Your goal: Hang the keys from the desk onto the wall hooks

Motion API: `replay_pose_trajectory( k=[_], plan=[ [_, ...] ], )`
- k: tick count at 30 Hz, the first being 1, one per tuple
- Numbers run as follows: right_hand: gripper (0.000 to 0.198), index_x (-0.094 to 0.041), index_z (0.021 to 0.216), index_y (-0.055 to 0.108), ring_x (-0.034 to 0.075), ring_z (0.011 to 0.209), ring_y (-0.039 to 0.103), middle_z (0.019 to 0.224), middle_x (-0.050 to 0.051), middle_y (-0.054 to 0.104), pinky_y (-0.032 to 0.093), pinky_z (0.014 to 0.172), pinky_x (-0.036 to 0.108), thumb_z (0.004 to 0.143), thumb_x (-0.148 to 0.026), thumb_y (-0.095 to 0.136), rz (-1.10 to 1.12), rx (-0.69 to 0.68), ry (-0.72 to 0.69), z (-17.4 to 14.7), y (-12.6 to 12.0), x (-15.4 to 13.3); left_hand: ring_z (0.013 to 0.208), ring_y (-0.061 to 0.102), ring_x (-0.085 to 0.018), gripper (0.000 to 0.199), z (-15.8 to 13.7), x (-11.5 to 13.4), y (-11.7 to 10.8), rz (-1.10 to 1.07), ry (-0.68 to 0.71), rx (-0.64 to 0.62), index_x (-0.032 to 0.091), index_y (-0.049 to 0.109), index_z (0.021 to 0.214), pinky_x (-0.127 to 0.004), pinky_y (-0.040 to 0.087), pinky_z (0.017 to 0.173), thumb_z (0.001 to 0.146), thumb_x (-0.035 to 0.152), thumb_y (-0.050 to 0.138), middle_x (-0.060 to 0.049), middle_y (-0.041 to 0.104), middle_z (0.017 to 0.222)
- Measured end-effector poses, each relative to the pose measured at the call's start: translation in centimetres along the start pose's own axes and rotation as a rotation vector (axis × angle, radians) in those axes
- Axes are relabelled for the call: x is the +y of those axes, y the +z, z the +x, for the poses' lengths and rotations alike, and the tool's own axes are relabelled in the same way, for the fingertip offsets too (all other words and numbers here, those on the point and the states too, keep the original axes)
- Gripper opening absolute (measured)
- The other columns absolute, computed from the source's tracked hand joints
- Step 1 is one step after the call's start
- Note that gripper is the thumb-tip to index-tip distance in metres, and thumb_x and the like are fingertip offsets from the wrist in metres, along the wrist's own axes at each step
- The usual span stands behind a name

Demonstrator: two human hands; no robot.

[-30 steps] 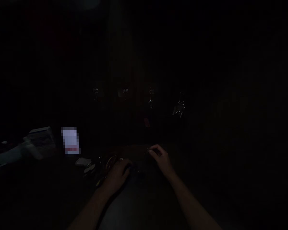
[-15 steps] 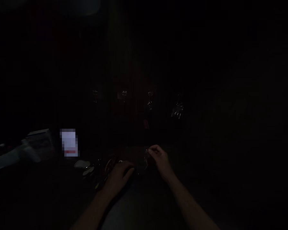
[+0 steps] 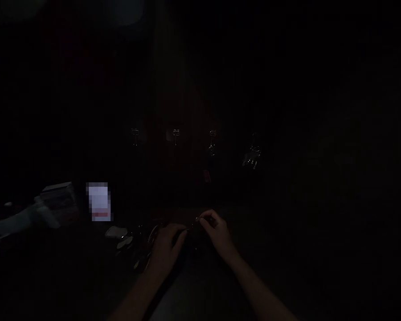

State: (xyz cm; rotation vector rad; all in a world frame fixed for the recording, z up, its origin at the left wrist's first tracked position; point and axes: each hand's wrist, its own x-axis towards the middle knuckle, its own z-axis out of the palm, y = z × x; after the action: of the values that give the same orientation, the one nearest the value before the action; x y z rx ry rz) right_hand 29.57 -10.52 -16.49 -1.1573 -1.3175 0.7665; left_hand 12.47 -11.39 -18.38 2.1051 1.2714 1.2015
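The scene is very dark. My right hand (image 3: 218,232) has thumb and index finger pinched on a small shiny metal thing (image 3: 197,219), of which only glints show; it looks like keys or a ring. My left hand (image 3: 166,244) is just left of it, fingers bent and thumb tip close to the index fingertip. Whatever the left fingertips may hold is too dark to make out. Beside the left hand lies a dark heap of small things with pale tags (image 3: 125,242) and shiny bits, partly covered by that hand.
Several metal hooks (image 3: 176,133) line the dark surface ahead. Shiny keys (image 3: 252,157) seem to hang at the right one, and a reddish tag (image 3: 206,175) hangs lower. A bright blurred-out screen (image 3: 99,200) and a box (image 3: 59,200) stand at left, beside a pale crumpled thing (image 3: 16,223).
My right hand has moved left and slightly down with the shiny thing, closer to my left hand. The left thumb and index finger have drawn together. The view has shifted slightly.
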Motion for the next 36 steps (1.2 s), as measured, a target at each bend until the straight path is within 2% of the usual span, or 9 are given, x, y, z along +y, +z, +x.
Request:
replay_pose_trajectory(
  k=[4,6,11,15,19,24,28,33,36],
  plan=[
    [0.017,-0.024,0.090,0.063,0.020,0.093,0.060,0.093,0.002,0.066,0.045,0.083,0.032,0.076,-0.025,0.053,-0.044,-0.108,-0.087,-0.6,-0.1,-0.6,0.084,0.062,-0.020,0.021,0.0,0.2,-0.2,-0.003,0.022,0.111,0.022,0.062,0.087,-0.033,0.048,0.077,0.087,0.035,0.045,-0.004,0.067,0.086],
    [0.020,-0.025,0.094,0.064,0.020,0.096,0.060,0.096,0.003,0.067,0.045,0.086,0.033,0.078,-0.024,0.052,-0.088,-0.160,-0.113,-1.0,0.1,-0.9,0.082,0.062,-0.020,0.022,0.0,0.2,-0.3,-0.008,0.016,0.144,0.022,0.062,0.086,-0.033,0.048,0.076,0.086,0.036,0.046,-0.004,0.067,0.084],
    [0.021,-0.025,0.096,0.064,0.019,0.095,0.059,0.096,0.002,0.066,0.043,0.087,0.033,0.078,-0.022,0.054,-0.162,-0.256,-0.220,-1.7,0.5,-1.1,0.074,0.062,-0.018,0.024,-0.2,-0.1,-0.3,-0.026,-0.072,0.202,0.021,0.062,0.082,-0.029,0.049,0.069,0.085,0.040,0.047,-0.002,0.067,0.077],
    [0.012,-0.025,0.086,0.067,0.019,0.088,0.060,0.087,0.002,0.067,0.043,0.083,0.034,0.076,-0.025,0.059,-0.236,-0.252,-0.231,-1.9,1.1,-0.9,0.068,0.061,-0.018,0.025,-0.2,-0.3,-0.2,-0.017,-0.084,0.209,0.021,0.062,0.075,-0.028,0.048,0.066,0.081,0.043,0.051,0.000,0.065,0.070],
    [0.009,-0.025,0.078,0.068,0.020,0.084,0.062,0.080,0.001,0.069,0.043,0.082,0.034,0.075,-0.027,0.060,-0.244,-0.182,-0.211,-1.7,1.1,-0.6,0.076,0.063,-0.019,0.027,-0.3,0.1,-0.4,-0.049,-0.080,0.205,0.021,0.062,0.081,-0.030,0.049,0.070,0.084,0.042,0.045,-0.002,0.067,0.077],
    [0.014,-0.024,0.078,0.068,0.021,0.081,0.063,0.081,0.002,0.070,0.047,0.075,0.032,0.074,-0.036,0.062,-0.122,0.038,-0.101,-0.1,-0.6,-1.2,0.084,0.063,-0.020,0.027,-0.1,0.2,-0.8,-0.065,-0.137,0.177,0.023,0.062,0.089,-0.032,0.049,0.075,0.086,0.040,0.041,-0.002,0.068,0.088],
    [0.018,-0.022,0.078,0.067,0.019,0.070,0.063,0.071,0.001,0.069,0.047,0.064,0.030,0.070,-0.038,0.065,-0.037,0.167,-0.056,2.4,-2.1,-2.8,0.085,0.063,-0.021,0.025,0.0,-0.5,-0.5,-0.011,-0.102,0.114,0.024,0.062,0.090,-0.034,0.048,0.077,0.087,0.038,0.041,-0.003,0.069,0.087],
    [0.020,-0.020,0.078,0.065,0.018,0.070,0.064,0.071,0.001,0.069,0.047,0.065,0.029,0.069,-0.039,0.066,0.088,0.304,-0.207,6.4,-3.0,-5.7,0.081,0.064,-0.020,0.026,0.0,-1.3,-0.1,0.044,-0.077,0.062,0.025,0.062,0.089,-0.032,0.049,0.075,0.088,0.039,0.041,-0.002,0.069,0.085],
    [0.021,-0.019,0.080,0.065,0.018,0.072,0.065,0.072,0.002,0.069,0.048,0.066,0.029,0.070,-0.037,0.066,0.121,0.339,-0.277,8.6,-3.2,-7.5,0.081,0.064,-0.020,0.026,0.1,-1.7,-0.1,0.077,-0.069,0.052,0.025,0.062,0.090,-0.032,0.048,0.076,0.089,0.038,0.040,-0.002,0.069,0.085]
  ],
)
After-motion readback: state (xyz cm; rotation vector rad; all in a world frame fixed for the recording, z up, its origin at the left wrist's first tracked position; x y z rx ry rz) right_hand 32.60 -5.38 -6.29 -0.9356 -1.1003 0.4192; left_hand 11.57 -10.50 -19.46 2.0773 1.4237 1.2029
